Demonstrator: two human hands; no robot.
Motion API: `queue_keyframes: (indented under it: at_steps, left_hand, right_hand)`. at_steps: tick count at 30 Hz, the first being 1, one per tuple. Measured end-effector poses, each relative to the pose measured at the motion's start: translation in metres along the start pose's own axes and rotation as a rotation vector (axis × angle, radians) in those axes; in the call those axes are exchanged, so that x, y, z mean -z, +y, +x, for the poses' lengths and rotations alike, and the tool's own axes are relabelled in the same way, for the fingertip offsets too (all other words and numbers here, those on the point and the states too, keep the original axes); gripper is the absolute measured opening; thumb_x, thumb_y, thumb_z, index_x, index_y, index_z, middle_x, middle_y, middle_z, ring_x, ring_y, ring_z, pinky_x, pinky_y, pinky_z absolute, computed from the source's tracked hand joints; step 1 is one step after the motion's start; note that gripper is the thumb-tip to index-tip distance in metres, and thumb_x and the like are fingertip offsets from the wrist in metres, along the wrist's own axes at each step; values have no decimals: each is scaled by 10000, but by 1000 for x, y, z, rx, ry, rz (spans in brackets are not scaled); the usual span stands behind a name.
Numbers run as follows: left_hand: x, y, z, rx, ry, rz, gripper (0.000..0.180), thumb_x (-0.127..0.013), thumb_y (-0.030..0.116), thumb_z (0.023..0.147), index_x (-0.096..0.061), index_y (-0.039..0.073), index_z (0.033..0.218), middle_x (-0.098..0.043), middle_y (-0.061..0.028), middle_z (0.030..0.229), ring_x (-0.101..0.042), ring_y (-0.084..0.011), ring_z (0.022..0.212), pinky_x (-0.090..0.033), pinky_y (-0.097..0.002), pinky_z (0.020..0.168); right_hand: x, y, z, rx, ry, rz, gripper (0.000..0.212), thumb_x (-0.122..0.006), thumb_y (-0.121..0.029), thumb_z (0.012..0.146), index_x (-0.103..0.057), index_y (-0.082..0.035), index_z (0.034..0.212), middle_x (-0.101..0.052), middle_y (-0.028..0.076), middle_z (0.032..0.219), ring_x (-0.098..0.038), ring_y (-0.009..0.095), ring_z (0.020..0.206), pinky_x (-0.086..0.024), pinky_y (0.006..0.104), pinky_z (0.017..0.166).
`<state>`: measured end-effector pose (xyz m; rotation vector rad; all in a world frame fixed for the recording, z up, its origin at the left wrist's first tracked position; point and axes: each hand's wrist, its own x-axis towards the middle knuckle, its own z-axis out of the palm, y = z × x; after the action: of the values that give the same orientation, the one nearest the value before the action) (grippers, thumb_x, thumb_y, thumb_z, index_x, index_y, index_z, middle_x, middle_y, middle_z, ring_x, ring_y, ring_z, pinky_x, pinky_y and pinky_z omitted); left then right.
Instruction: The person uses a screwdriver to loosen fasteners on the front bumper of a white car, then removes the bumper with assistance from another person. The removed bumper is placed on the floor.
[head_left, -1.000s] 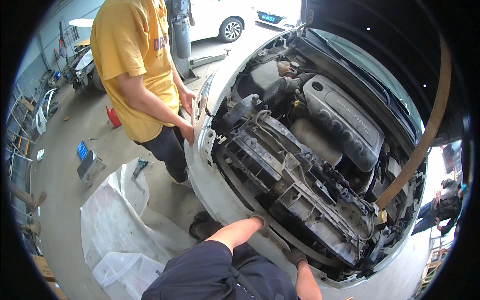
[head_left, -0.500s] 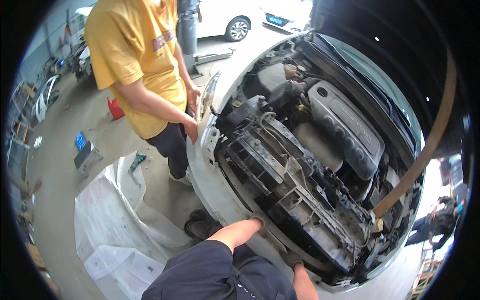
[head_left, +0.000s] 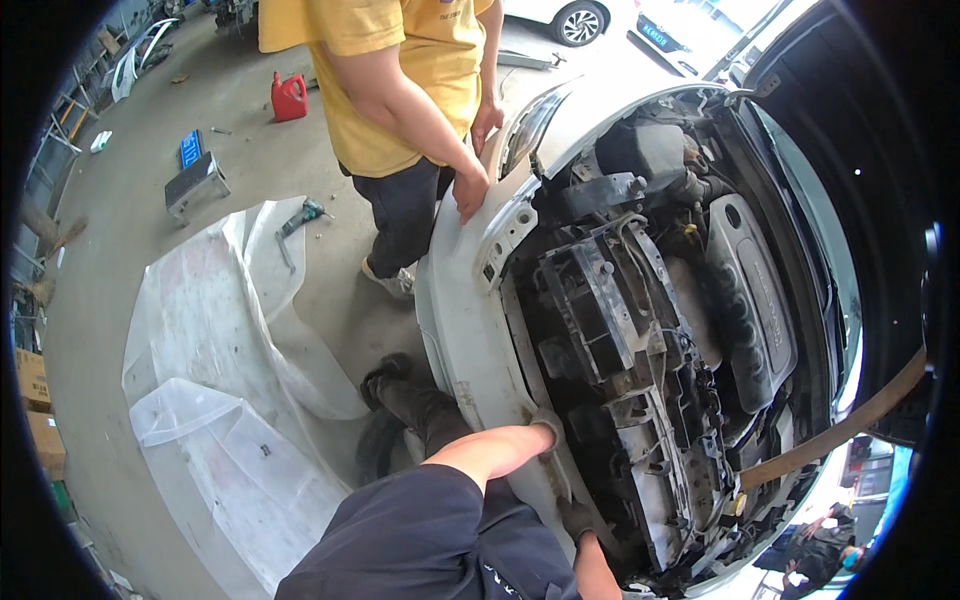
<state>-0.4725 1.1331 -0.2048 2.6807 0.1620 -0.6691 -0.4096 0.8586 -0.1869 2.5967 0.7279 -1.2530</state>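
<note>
White front bumper (head_left: 462, 300) hangs loose across the car's nose

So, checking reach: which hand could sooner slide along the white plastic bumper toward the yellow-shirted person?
Probably the left hand: it rests on the white plastic bumper edge, nearer that person's hand; the right hand sits lower, farther away.

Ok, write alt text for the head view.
Two gloved hands, left hand and right hand, grip the white front bumper of a car with its hood up. A co-worker in a yellow shirt holds the bumper's far end.
</note>
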Motion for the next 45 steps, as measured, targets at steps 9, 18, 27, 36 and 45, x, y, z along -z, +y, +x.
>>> queue_keyframes:
  at_steps: [9,18,27,36,45]
  left_hand:
    - [-37,4,36,44,47,-97,391,-715,370,824,-754,198,1173,-700,-80,1249,-667,-292,1144,-540,-458,902]
    - [5,-8,11,32,-90,-33,577,-773,513,719,-739,195,1200,-671,-96,1296,-633,-304,1196,-512,-460,967]
    - [-44,10,36,-165,-13,35,502,-609,443,899,-704,38,1180,-670,-223,1205,-619,-367,1142,-492,-460,976]
    - [6,88,30,-371,-283,22,565,-582,505,900,-684,49,1218,-651,-248,1232,-612,-401,1157,-477,-439,985]
    - [-9,75,25,-474,-141,24,574,-596,479,896,-652,38,1259,-641,-269,1233,-599,-415,1167,-466,-446,998]
  right_hand:
    - [-6,7,-2,50,51,-72,801,-379,-640,968,-594,64,1283,-593,343,1261,-549,459,1230,-397,472,1064]
    - [-13,19,21,53,111,-65,815,-362,-685,946,-591,-9,1337,-601,287,1300,-549,423,1252,-407,457,1075]
    - [-40,22,-12,-40,264,210,737,-433,-663,934,-630,-67,1320,-640,210,1294,-595,390,1215,-435,458,1043]
    - [30,-7,-48,-49,173,385,704,-488,-698,863,-736,-108,1158,-696,203,1150,-637,387,1122,-492,439,973]
    - [41,124,-209,-635,1519,365,303,-637,-366,879,-635,-64,903,-645,155,816,-636,292,766,-517,450,704]
